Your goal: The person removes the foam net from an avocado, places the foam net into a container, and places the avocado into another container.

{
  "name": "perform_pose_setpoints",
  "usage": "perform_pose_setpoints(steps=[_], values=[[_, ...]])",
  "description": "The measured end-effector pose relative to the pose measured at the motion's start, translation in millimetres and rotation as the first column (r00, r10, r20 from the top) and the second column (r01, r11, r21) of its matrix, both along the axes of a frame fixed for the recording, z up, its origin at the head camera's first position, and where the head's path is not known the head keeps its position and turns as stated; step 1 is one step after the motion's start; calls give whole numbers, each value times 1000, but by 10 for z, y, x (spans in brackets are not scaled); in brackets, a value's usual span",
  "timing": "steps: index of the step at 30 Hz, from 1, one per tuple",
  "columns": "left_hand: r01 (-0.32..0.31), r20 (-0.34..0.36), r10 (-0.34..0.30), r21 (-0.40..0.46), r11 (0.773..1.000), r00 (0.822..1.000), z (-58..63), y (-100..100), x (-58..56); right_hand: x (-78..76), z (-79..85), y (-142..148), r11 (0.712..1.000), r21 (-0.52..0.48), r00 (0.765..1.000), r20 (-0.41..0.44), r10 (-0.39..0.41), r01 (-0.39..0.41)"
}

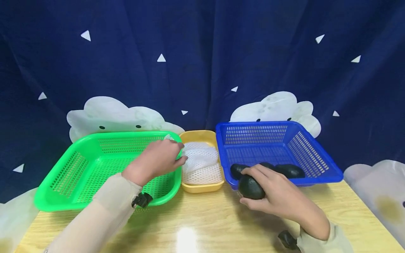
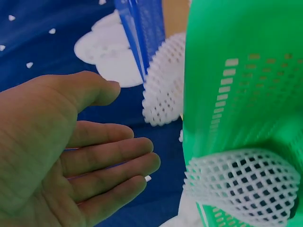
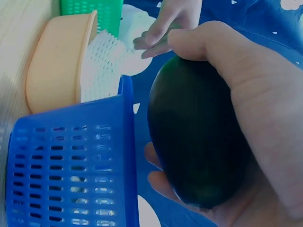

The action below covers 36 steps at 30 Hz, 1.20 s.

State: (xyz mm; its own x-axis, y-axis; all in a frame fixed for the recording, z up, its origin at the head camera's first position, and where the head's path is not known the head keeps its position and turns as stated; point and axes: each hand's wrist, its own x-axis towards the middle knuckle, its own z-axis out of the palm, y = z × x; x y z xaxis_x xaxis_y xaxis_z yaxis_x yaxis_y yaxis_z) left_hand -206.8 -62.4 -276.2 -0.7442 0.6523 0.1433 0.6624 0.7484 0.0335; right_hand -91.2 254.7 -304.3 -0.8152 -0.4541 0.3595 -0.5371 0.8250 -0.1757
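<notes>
My right hand [image 1: 272, 188] grips a dark green avocado [image 3: 194, 132] just above the near edge of the blue basket [image 1: 256, 149]. Several more dark avocados [image 1: 289, 171] lie along that basket's near side. Over the right rim of the green basket [image 1: 95, 165], my left hand [image 2: 90, 156] is held with its fingers nearly straight and nothing between them. Close by it, the yellow tray [image 1: 202, 189] holds white foam net sleeves [image 1: 200, 160]. A dark fruit in a white foam net [image 2: 244, 187] sits inside the green basket, mostly hidden behind my left hand in the head view.
All three containers stand side by side on a light wooden table [image 1: 202, 221], the yellow tray between the two baskets. Right behind them hangs a dark blue curtain [image 1: 196, 63] with white clouds and triangles.
</notes>
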Motion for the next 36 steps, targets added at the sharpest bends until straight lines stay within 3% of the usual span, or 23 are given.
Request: perform_pose_setpoints(steps=[10,18,26,36], values=[[44,-150,-24,130,991,988,-161,-80,295,-94,-9,66,1000,27,1000,7,-7,7],[56,-199,-17,193,980,980,-266,-149,453,-183,17,122,997,67,999,25,-30,28],[49,-178,-1,269,962,984,-356,-143,570,-276,40,154,996,82,998,46,-45,41],[42,-132,6,358,933,991,-493,-83,627,-395,38,199,996,83,997,67,-42,36]])
